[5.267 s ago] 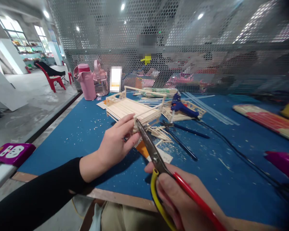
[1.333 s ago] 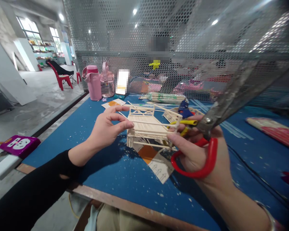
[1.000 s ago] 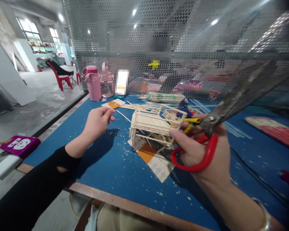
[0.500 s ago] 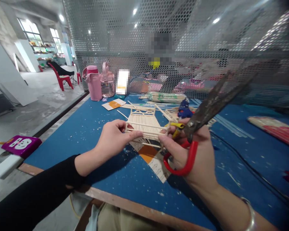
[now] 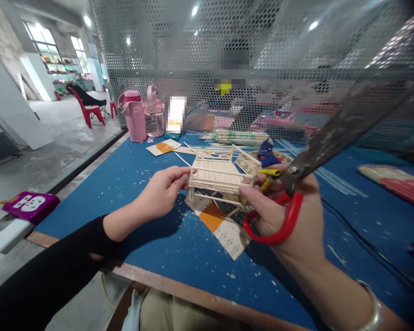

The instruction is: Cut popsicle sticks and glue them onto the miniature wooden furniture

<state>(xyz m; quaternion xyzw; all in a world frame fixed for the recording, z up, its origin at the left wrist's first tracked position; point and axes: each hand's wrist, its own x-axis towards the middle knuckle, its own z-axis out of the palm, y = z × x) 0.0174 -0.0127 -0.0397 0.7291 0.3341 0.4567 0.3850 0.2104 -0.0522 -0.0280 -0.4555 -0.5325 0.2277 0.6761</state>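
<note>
A small model made of pale wooden sticks (image 5: 217, 172), with a slatted deck and railings, is held up over the table. At its left corner my left hand (image 5: 162, 191) is closed, thumb and fingertips pinching the frame. My right hand (image 5: 290, 216) grips the model's right end between thumb and fingers. Large scissors (image 5: 295, 172) with red handles hang on that same hand, their dark blades pointing up and right. A yellow piece (image 5: 269, 172), its kind unclear, pokes out by the right fingers. Under the model lies a white and orange printed card (image 5: 217, 223).
A blue glue gun (image 5: 267, 154) and loose sticks lie behind the model. A wrapped stick bundle (image 5: 239, 136) rests near the mesh screen (image 5: 158, 41). Pink bottles (image 5: 134, 117) stand back left; a black cable (image 5: 359, 236) crosses the right; a purple power strip (image 5: 31, 205) sits left.
The model has shifted a little right and turned slightly, along with my right hand and the scissors. My left thumb has drawn back from its front edge to the left corner.
</note>
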